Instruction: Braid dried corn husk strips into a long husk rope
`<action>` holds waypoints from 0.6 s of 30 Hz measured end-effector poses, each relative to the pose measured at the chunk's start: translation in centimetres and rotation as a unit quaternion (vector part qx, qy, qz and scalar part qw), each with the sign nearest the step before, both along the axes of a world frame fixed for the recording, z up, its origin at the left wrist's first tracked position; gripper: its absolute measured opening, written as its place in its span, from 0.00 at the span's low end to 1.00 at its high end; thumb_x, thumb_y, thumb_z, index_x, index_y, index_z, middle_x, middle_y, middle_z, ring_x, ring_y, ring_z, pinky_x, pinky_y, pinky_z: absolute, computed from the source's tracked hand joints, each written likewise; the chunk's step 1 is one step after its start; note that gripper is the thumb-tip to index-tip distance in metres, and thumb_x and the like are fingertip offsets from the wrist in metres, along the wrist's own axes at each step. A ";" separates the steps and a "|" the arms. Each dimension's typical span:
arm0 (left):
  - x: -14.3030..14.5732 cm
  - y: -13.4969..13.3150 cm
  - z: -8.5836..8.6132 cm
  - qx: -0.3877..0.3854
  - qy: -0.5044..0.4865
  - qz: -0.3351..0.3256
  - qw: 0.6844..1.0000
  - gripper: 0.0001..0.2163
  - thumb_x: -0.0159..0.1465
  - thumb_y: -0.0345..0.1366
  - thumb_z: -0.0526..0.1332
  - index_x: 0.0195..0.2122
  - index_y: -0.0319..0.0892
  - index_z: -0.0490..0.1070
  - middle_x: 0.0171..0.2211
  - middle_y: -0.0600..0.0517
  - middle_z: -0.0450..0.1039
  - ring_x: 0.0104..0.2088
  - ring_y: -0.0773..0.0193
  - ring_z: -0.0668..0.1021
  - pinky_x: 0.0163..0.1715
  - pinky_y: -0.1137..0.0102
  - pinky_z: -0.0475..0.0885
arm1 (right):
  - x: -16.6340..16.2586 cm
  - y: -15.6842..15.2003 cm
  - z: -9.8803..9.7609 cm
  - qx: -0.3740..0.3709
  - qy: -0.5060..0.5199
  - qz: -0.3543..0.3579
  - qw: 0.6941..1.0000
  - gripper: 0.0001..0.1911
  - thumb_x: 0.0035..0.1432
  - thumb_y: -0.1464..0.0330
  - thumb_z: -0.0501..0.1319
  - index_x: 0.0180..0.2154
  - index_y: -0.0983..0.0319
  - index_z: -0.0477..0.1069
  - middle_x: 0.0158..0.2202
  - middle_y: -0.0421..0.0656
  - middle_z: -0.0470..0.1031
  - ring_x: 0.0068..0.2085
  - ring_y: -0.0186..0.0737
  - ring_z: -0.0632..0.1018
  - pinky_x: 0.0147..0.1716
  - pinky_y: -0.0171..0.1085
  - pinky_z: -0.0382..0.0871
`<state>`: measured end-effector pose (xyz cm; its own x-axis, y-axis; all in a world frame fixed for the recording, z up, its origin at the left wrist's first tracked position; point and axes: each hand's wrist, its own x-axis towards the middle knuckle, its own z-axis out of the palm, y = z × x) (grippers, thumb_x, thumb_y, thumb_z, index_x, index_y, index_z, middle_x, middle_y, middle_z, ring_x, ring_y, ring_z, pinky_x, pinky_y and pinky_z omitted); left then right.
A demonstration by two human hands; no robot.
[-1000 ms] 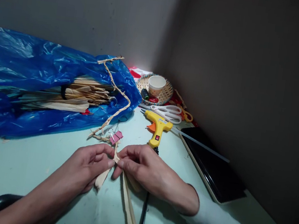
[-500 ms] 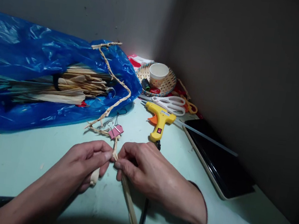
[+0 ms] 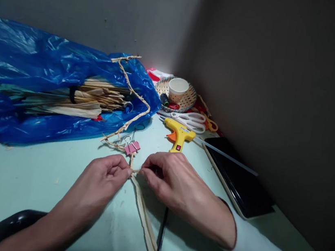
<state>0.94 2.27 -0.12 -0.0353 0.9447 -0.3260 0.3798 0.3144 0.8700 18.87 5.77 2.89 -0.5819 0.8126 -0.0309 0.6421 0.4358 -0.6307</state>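
A twisted cord of dried plant fibre [image 3: 148, 108] runs from the blue bag down to a pink binder clip [image 3: 133, 148]. Below the clip, my left hand [image 3: 106, 177] pinches the cord's working end between thumb and forefinger. Just right of it, my right hand [image 3: 175, 182] is closed in a pinch on a short strand pulled out sideways. A long flat pale fibre strip [image 3: 143, 217] trails from the pinch point towards the table's near side, held by neither hand along its length. My fingertips partly cover the join of the strands.
A yellow glue gun [image 3: 181, 133] lies beyond my right hand, with white-handled scissors [image 3: 193, 120] behind it. A black-screened tablet [image 3: 237, 178] is at right. Leaf bundles [image 3: 97, 97] rest in a blue plastic bag [image 3: 41, 55]. A woven basket [image 3: 190, 102] holds a paper cup [image 3: 177, 90].
My right hand has moved off the long strip and now pulls a short strand rightward. My left hand has shifted right to the cord's end. The view has tilted slightly.
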 end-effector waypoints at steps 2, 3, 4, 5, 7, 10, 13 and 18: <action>0.1 0.0 0.1 0.008 0.013 -0.001 1.000 0.15 0.56 0.48 0.61 0.22 0.42 0.65 0.18 0.60 0.57 0.21 0.69 0.60 0.21 0.74 0.54 | -0.5 -1.1 0.0 0.015 -0.004 -0.010 1.000 0.10 0.63 0.68 0.56 0.32 0.63 0.73 0.27 0.41 0.75 0.27 0.34 0.70 0.28 0.34 0.56; 0.2 -0.1 0.2 0.011 0.008 0.000 1.000 0.15 0.55 0.47 0.61 0.21 0.42 0.64 0.18 0.60 0.58 0.21 0.69 0.60 0.21 0.74 0.55 | -0.8 -1.7 -0.1 0.026 -0.004 -0.008 1.000 0.10 0.64 0.68 0.55 0.33 0.63 0.73 0.28 0.41 0.75 0.28 0.35 0.71 0.28 0.35 0.57; 0.1 -0.1 0.2 0.011 -0.003 0.001 1.000 0.15 0.54 0.47 0.62 0.20 0.42 0.63 0.17 0.60 0.58 0.21 0.70 0.60 0.21 0.74 0.55 | -1.1 -2.4 -0.4 0.046 -0.008 -0.005 0.999 0.10 0.65 0.68 0.54 0.34 0.63 0.72 0.30 0.42 0.75 0.29 0.36 0.72 0.28 0.36 0.58; 0.1 -0.2 0.3 0.003 -0.020 0.002 1.000 0.15 0.54 0.47 0.62 0.19 0.42 0.62 0.16 0.61 0.58 0.20 0.70 0.59 0.20 0.74 0.54 | -1.4 -3.0 -0.7 0.074 -0.017 0.002 0.997 0.10 0.65 0.69 0.53 0.36 0.63 0.72 0.31 0.43 0.75 0.30 0.38 0.73 0.29 0.37 0.59; 0.0 -0.4 0.2 -0.033 -0.069 0.007 0.997 0.15 0.54 0.47 0.61 0.20 0.43 0.62 0.15 0.62 0.56 0.17 0.72 0.56 0.17 0.75 0.50 | -1.9 -4.1 -1.5 0.148 -0.050 0.034 0.987 0.09 0.65 0.74 0.53 0.40 0.65 0.71 0.34 0.46 0.76 0.33 0.43 0.75 0.28 0.39 0.60; -0.1 -0.6 0.1 -0.079 -0.119 0.004 0.990 0.15 0.55 0.50 0.61 0.26 0.42 0.66 0.14 0.63 0.57 0.15 0.74 0.54 0.15 0.75 0.47 | -2.3 -4.8 -2.3 0.215 -0.090 0.087 0.968 0.11 0.61 0.79 0.53 0.42 0.66 0.72 0.35 0.47 0.76 0.33 0.46 0.75 0.26 0.40 0.60; -0.2 -0.7 0.0 -0.073 -0.107 -0.005 0.992 0.16 0.54 0.50 0.62 0.28 0.41 0.67 0.14 0.63 0.57 0.14 0.74 0.55 0.15 0.76 0.48 | -2.1 -4.2 -2.1 0.186 -0.056 0.055 0.979 0.09 0.65 0.73 0.54 0.38 0.64 0.73 0.33 0.45 0.75 0.34 0.44 0.75 0.29 0.40 0.63; 0.1 -0.7 0.2 -0.042 -0.090 0.001 0.995 0.13 0.54 0.47 0.62 0.28 0.41 0.67 0.15 0.62 0.61 0.15 0.74 0.55 0.15 0.76 0.46 | -1.3 -1.7 -1.2 0.013 0.078 -0.028 0.996 0.12 0.66 0.66 0.56 0.48 0.63 0.71 0.40 0.45 0.77 0.42 0.42 0.75 0.42 0.39 0.65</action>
<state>1.05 1.60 0.04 0.0282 0.9141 -0.4045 0.2188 0.3892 0.8948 17.62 4.06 1.68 -0.5317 0.8434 0.0775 0.5608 0.4192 -0.7140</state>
